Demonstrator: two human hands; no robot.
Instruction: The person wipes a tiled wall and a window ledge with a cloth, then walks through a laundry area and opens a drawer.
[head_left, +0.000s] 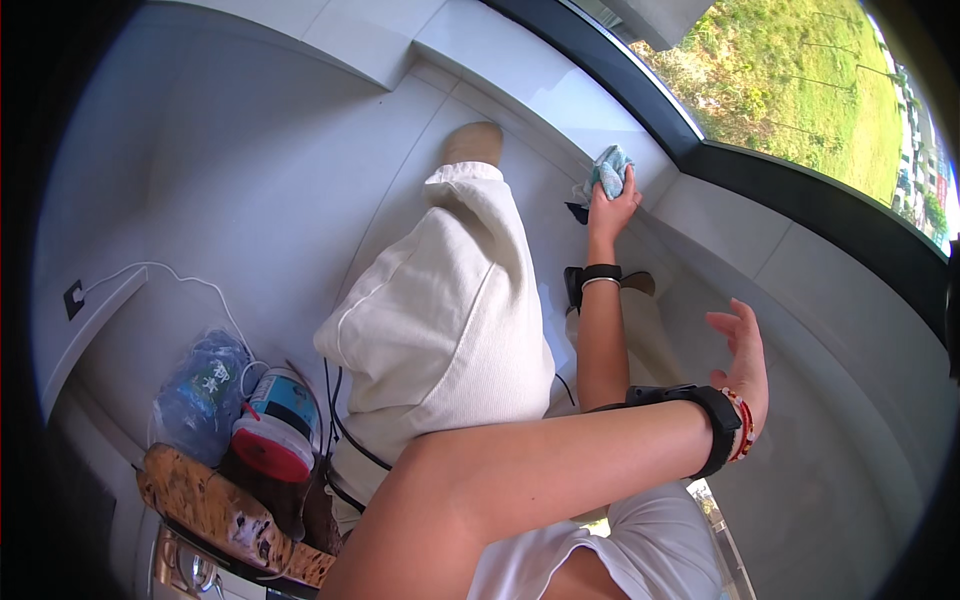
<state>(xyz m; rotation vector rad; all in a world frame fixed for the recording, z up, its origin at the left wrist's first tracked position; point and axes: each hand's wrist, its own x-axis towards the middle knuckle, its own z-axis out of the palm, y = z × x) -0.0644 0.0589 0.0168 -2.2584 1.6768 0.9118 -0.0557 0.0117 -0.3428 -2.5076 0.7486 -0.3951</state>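
Observation:
My right hand (616, 214) grips a crumpled light blue-green cloth (613, 171) at the white tiled ledge (581, 112) below the dark window frame, near the corner. The arm behind it wears a black band and a pale bracelet. My left arm crosses in front, with a black strap and red beaded bracelet at the wrist. Off to the lower right of the cloth, my left hand (742, 349) is raised with fingers apart and bent, holding nothing. A small dark item (577, 212) lies just left of the right wrist, partly hidden; its kind is unclear.
A leg in cream trousers (457, 315) spans the middle, its tan shoe (474, 142) near the ledge. At lower left, a clear plastic bag (199, 397) and a white bucket (281, 420) stand by a wooden piece (214, 510). Cables run beside them; a white cord reaches the wall socket (73, 299).

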